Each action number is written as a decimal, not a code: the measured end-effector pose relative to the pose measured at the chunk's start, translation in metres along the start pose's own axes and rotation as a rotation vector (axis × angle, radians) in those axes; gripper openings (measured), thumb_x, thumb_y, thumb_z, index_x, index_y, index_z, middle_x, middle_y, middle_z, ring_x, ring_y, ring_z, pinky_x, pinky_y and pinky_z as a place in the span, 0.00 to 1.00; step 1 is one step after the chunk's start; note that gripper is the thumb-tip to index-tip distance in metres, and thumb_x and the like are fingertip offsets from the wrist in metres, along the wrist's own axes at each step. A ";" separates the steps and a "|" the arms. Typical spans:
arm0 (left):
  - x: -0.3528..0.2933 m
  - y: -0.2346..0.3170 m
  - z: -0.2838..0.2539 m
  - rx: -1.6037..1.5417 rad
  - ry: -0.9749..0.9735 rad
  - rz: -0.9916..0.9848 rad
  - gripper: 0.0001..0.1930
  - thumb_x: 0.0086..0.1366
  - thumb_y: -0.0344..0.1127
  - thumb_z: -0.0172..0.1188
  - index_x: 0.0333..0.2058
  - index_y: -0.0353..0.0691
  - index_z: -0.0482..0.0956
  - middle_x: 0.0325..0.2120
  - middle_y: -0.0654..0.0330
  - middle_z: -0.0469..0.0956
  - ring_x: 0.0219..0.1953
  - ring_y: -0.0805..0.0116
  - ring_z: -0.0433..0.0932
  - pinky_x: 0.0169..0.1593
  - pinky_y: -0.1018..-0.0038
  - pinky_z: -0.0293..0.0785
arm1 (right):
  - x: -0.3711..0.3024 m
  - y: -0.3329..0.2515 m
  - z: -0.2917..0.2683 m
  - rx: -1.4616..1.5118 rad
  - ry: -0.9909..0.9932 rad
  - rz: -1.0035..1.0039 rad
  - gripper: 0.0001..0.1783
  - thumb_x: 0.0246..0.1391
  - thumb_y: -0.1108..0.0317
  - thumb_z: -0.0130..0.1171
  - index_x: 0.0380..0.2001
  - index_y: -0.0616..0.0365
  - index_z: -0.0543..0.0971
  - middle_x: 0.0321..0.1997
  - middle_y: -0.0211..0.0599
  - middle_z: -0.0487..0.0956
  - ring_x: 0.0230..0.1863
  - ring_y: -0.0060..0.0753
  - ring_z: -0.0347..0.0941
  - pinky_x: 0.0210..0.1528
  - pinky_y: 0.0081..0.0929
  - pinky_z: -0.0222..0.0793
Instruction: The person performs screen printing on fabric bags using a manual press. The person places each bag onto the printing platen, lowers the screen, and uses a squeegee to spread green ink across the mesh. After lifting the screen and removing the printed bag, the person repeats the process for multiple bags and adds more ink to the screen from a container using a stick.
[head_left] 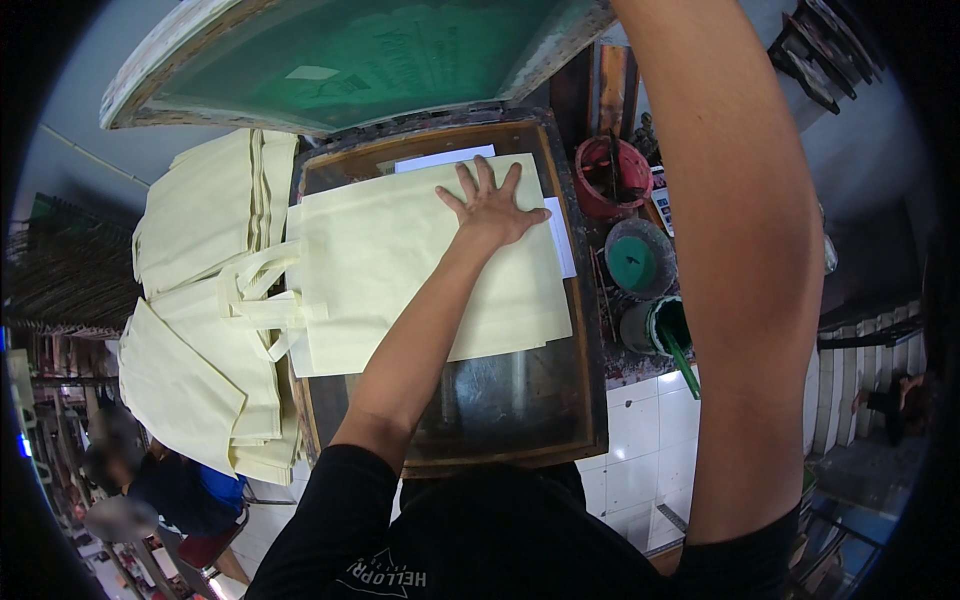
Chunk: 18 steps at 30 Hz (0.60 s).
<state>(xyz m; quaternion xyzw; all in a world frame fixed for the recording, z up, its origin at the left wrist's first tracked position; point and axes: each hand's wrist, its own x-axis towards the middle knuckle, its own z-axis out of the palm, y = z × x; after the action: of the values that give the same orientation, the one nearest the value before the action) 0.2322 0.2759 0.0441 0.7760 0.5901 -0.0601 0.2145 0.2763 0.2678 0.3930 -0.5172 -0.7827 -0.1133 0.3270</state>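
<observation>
My left hand [492, 207] lies flat on a pale cream tote bag [400, 260], fingers spread, near its far right corner. The bag rests on a dark board with a wooden rim [592, 400], its handles [265, 285] hanging off to the left. White paper pieces [445, 158] show past its far and right edges. Above it, a screen printing frame [330, 75] with green mesh stands raised and tilted. My right arm [750, 250] reaches up past the frame's right end; the hand is beyond the top edge, out of sight.
Stacks of cream bags [200, 350] sit left of the board. At right are a red bucket [612, 180], a bowl of green ink [632, 264] and a tub [655, 325] with a green handle sticking out. A seated person [180, 490] is at lower left.
</observation>
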 end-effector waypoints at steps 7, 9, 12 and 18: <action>0.003 0.005 -0.002 -0.006 -0.012 -0.006 0.53 0.59 0.76 0.56 0.76 0.62 0.46 0.77 0.44 0.33 0.77 0.34 0.26 0.68 0.23 0.28 | 0.008 0.023 0.008 -0.030 0.079 -0.245 0.19 0.56 0.59 0.67 0.34 0.69 0.87 0.36 0.64 0.84 0.37 0.58 0.83 0.47 0.45 0.78; 0.005 0.006 -0.004 -0.007 -0.032 -0.009 0.54 0.58 0.75 0.57 0.76 0.60 0.47 0.77 0.43 0.34 0.77 0.34 0.26 0.68 0.22 0.27 | 0.001 0.017 0.003 0.008 0.043 -0.181 0.18 0.57 0.60 0.67 0.35 0.69 0.87 0.37 0.63 0.84 0.37 0.58 0.83 0.46 0.45 0.78; 0.005 0.004 -0.013 0.003 -0.007 0.023 0.55 0.58 0.74 0.59 0.76 0.54 0.48 0.77 0.42 0.37 0.77 0.34 0.29 0.70 0.27 0.29 | -0.014 0.012 0.001 0.109 0.021 -0.178 0.17 0.58 0.62 0.66 0.39 0.69 0.87 0.36 0.61 0.85 0.35 0.56 0.82 0.45 0.45 0.78; -0.085 -0.021 -0.033 -0.956 0.485 0.507 0.35 0.68 0.52 0.64 0.64 0.32 0.69 0.63 0.38 0.70 0.65 0.44 0.70 0.67 0.53 0.64 | -0.084 -0.005 0.002 0.168 -0.035 -0.009 0.14 0.60 0.59 0.62 0.37 0.60 0.85 0.26 0.50 0.83 0.27 0.52 0.80 0.37 0.45 0.77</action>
<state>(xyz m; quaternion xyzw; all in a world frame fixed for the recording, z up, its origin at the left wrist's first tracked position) 0.1817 0.2180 0.0983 0.7015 0.3800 0.4446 0.4072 0.2918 0.2046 0.3391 -0.4866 -0.7972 -0.0398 0.3551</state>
